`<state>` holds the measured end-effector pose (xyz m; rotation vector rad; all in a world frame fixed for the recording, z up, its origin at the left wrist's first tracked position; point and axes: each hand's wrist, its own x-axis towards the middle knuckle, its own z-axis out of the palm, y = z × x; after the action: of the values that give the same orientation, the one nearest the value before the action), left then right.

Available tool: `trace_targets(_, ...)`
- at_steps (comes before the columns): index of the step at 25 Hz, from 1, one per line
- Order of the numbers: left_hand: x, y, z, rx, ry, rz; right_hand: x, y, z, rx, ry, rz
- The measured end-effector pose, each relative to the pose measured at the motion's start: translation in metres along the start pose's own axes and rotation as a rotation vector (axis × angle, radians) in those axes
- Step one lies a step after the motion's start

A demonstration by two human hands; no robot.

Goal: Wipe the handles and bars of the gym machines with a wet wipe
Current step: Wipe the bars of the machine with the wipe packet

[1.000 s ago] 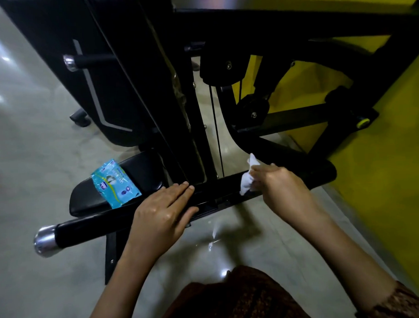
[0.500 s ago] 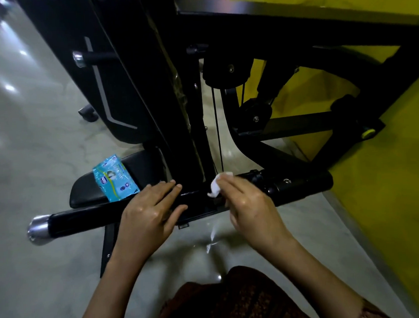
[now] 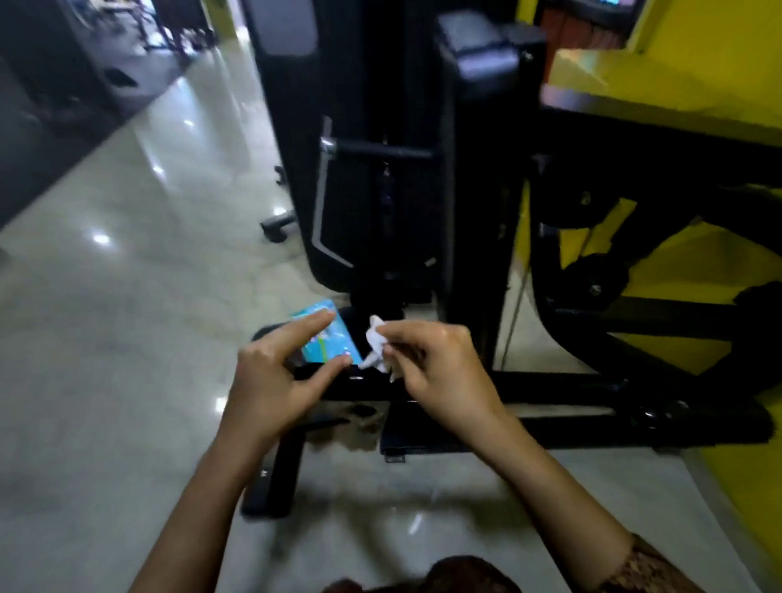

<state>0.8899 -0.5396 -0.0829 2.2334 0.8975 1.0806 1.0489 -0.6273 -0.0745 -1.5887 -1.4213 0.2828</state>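
Pinching a crumpled white wet wipe (image 3: 378, 348) with the right hand (image 3: 437, 370), holding the left hand (image 3: 272, 386) open. Maybe dropping it, gripping lightly.

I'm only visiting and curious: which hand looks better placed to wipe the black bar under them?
Probably the right hand: it pinches the crumpled white wipe over the black bar. The left hand holds nothing, its fingers spread in front of the blue wipes packet.
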Motion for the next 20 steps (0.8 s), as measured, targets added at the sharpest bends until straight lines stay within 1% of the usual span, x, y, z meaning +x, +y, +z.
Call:
trace_targets(2, 0.015, -0.032, -0.060, 0.030, 0.050, -0.101, 0.048, -0.041, 0.051, 0.045, -0.059, 0.001)
trace_targets(3, 0.026, -0.054, -0.086, 0.061, 0.054, -0.140, 0.075, -0.057, 0.080, 0.030, -0.097, -0.005)
trace_targets(6, 0.060, -0.129, -0.168, 0.157, 0.061, -0.299, 0.157, -0.107, 0.180, -0.140, -0.280, -0.062)
trace_targets(8, 0.070, -0.172, -0.221, 0.147, 0.109, -0.438, 0.192, -0.135, 0.244, -0.190, -0.410, -0.032)
trace_targets(9, 0.071, -0.189, -0.244, 0.128, 0.144, -0.471, 0.203, -0.146, 0.270, -0.186, -0.449, -0.011)
trace_targets(12, 0.071, -0.220, -0.295, 0.101, 0.179, -0.461, 0.221, -0.170, 0.320, -0.167, -0.459, -0.007)
trace_targets(15, 0.075, -0.246, -0.332, 0.043, 0.177, -0.449, 0.246, -0.185, 0.353, -0.057, -0.433, 0.014)
trace_targets(18, 0.093, -0.279, -0.360, -0.107, 0.229, -0.459, 0.291, -0.195, 0.387, 0.054, -0.401, -0.032)
trace_targets(20, 0.109, -0.301, -0.373, -0.136, 0.221, -0.455, 0.324, -0.200, 0.407, 0.079, -0.409, -0.099)
